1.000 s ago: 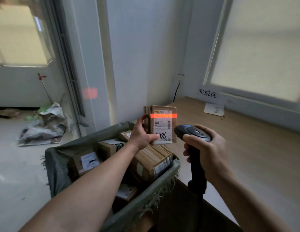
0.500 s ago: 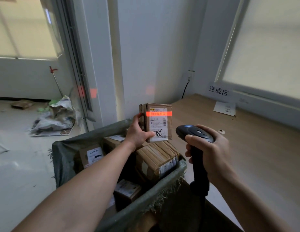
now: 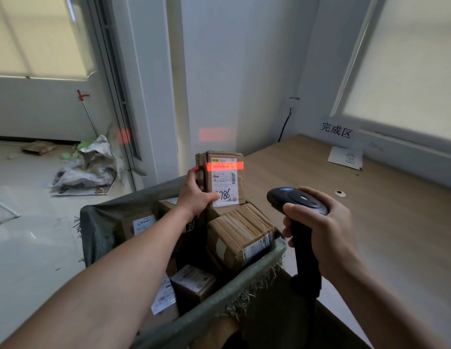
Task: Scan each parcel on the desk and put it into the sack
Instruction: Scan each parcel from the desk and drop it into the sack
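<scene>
My left hand (image 3: pixel 194 195) grips a small brown cardboard parcel (image 3: pixel 223 180) upright above the open grey-green sack (image 3: pixel 98 222). Its white label faces me, with a red scan bar across the label's top. My right hand (image 3: pixel 320 230) holds a black handheld scanner (image 3: pixel 296 201) by its handle, pointed at the parcel from the right. Several cardboard parcels lie inside the sack, the largest a taped brown box (image 3: pixel 240 235) just below the held parcel.
The wooden desk (image 3: pixel 370 222) stretches to the right, with a white paper sheet (image 3: pixel 345 157) and a small round fitting (image 3: pixel 339 193) on it. A printed sign (image 3: pixel 336 130) hangs on the wall. Crumpled wrapping (image 3: pixel 85 170) lies on the floor at left. Red light patches show on the wall.
The view has shifted left and down a little. The parcel stays gripped in my left hand under the red scan bar, and the scanner stays aimed at it.
</scene>
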The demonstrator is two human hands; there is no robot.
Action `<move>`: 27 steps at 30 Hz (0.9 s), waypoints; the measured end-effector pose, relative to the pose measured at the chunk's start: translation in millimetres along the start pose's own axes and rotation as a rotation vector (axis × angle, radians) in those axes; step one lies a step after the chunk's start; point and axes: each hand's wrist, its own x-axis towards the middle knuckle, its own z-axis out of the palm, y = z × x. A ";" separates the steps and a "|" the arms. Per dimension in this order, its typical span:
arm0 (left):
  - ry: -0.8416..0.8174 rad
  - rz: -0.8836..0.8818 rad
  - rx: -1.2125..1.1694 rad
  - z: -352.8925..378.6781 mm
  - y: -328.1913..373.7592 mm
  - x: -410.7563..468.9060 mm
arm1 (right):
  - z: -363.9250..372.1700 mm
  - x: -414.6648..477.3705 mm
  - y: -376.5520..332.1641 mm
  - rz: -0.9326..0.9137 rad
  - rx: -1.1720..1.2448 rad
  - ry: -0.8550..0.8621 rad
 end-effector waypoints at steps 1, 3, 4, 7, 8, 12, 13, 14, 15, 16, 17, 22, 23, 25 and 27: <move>-0.004 -0.003 0.004 -0.6 -0.6 0.9 | 0.5 0.0 0.7 0.004 -0.006 -0.004; -0.006 -0.007 0.011 -2.1 -2.4 2.8 | 1.7 0.6 1.9 0.013 -0.009 -0.003; -0.004 -0.008 0.012 -2.7 -2.8 3.1 | 2.5 0.9 2.1 0.017 -0.009 0.000; -0.001 -0.009 0.007 -5.2 -5.2 5.3 | 5.2 2.3 2.5 0.022 -0.011 0.004; -0.001 -0.010 0.005 -6.0 -6.1 6.2 | 5.9 2.8 2.5 0.023 -0.012 0.004; -0.006 -0.008 -0.015 -7.2 -6.3 7.6 | 9.7 4.6 3.4 0.033 -0.013 -0.001; -0.011 -0.005 -0.023 -6.9 -6.0 7.6 | 11.6 5.5 4.4 0.038 -0.013 0.001; -0.018 -0.001 -0.030 -6.5 -5.0 7.1 | 13.6 6.5 5.6 0.042 -0.014 0.005; -0.024 0.003 -0.035 -5.7 -4.5 6.8 | 15.5 7.5 6.7 0.045 -0.016 0.008; -0.031 0.010 -0.042 -4.5 -3.8 5.8 | 17.3 8.3 7.4 0.050 -0.018 0.010; -0.035 0.018 -0.055 -3.1 -3.4 4.9 | 19.2 9.1 8.3 0.056 -0.017 0.013; -0.087 0.040 -0.104 10.7 -1.1 -5.3 | 24.7 9.2 10.1 0.046 -0.014 0.005; -0.092 0.046 -0.111 13.9 -1.2 -7.1 | 25.8 9.0 10.4 0.035 -0.015 0.004; -0.109 0.057 -0.124 19.4 -1.2 -11.4 | 26.7 8.4 11.2 0.019 -0.020 0.015; -0.126 0.071 -0.136 23.5 -1.6 -14.8 | 27.3 8.0 12.0 0.010 -0.022 0.033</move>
